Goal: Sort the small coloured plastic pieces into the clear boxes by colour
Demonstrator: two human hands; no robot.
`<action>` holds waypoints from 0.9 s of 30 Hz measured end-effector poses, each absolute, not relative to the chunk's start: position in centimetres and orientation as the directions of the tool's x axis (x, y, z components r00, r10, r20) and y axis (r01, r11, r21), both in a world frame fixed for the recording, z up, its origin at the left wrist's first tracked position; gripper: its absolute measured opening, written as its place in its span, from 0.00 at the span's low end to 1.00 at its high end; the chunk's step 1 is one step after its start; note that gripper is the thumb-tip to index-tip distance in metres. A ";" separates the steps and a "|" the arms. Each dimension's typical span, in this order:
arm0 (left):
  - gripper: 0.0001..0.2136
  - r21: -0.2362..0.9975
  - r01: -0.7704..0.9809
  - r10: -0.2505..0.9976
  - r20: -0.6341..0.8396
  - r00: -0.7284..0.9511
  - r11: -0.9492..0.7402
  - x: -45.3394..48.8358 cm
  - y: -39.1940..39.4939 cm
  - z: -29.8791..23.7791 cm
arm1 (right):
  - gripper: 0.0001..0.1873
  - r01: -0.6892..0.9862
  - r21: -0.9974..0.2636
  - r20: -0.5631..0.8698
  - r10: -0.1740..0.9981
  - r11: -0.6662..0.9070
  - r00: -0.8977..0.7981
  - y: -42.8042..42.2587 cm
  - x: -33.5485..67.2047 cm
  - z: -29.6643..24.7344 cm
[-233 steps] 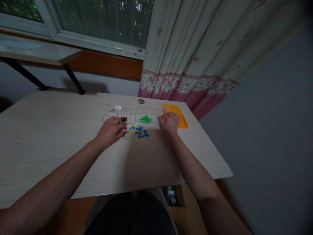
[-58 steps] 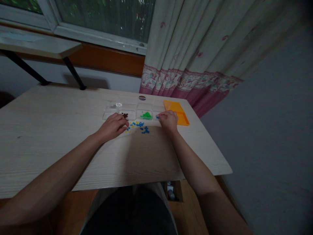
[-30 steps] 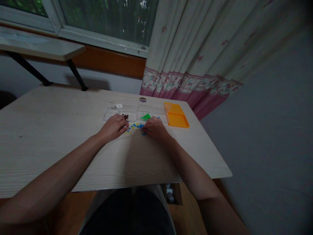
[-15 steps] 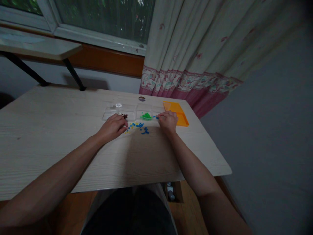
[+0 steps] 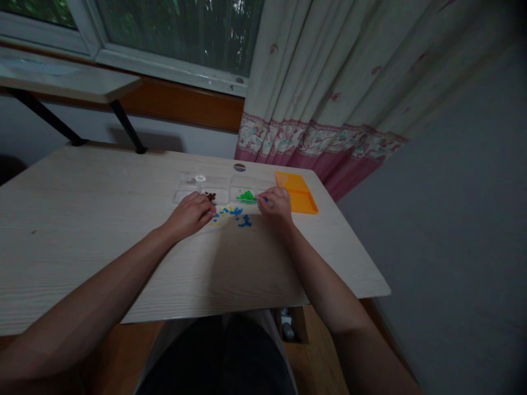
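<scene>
Shifted slightly left in the last half-second, the right hand [image 5: 276, 203] pinches a tiny blue bead [image 5: 265, 199] at the near rim of the clear tray [image 5: 189, 189], close to the table's [image 5: 102, 236] far edge. Loose blue and yellow beads [image 5: 235, 213] lie scattered, small and bright, between both hands. The left hand [image 5: 189, 213] rests curled, its grip unclear.

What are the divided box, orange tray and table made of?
Divided box: clear glossy plastic, likely; table shows through, glare spot.
Orange tray: opaque plastic, probably; smooth, uniform colour.
Table: pale matte wood grain; solid or laminate, cannot tell.
</scene>
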State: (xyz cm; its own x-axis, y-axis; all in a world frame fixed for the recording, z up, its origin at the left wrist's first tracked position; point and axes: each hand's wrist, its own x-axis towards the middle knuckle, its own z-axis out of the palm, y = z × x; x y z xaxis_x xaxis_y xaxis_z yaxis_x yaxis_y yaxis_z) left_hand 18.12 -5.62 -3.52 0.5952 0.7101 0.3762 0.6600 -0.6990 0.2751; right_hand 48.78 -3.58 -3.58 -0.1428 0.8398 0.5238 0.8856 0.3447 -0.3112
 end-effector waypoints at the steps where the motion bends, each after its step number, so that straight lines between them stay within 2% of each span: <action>1: 0.12 0.272 0.659 0.708 0.377 0.598 -0.701 18.1 -5.6 -3.6 | 0.12 0.865 -0.290 0.515 0.829 0.409 -0.220 -3.8 48.5 -3.5; 5: 0.12 0.262 0.662 0.705 0.387 0.594 -0.702 18.1 -5.4 -3.8 | 0.10 0.759 -0.228 0.415 0.766 0.610 -0.491 -4.8 47.1 -3.1; 9: 0.11 0.266 0.679 0.720 0.392 0.572 -0.684 18.1 -5.4 -3.9 | 0.09 0.728 -0.201 0.321 0.746 0.655 -0.583 -5.4 46.1 -3.0; 16: 0.14 0.253 0.717 0.747 0.391 0.538 -0.649 18.1 -5.5 -3.7 | 0.07 0.716 -0.186 0.300 0.733 0.672 -0.610 -5.3 45.9 -3.3; 22: 0.13 0.275 0.668 0.716 0.384 0.584 -0.692 18.0 -5.5 -3.6 | 0.07 0.698 -0.218 0.275 0.729 0.683 -0.627 -5.2 45.6 -3.5; 25: 0.11 0.289 0.648 0.706 0.386 0.594 -0.704 18.0 -5.5 -3.7 | 0.09 0.711 -0.229 0.310 0.743 0.664 -0.594 -5.2 45.6 -3.5; 27: 0.10 0.291 0.646 0.705 0.388 0.594 -0.705 18.0 -5.5 -3.8 | 0.09 0.751 -0.242 0.372 0.774 0.614 -0.512 -5.0 45.9 -3.6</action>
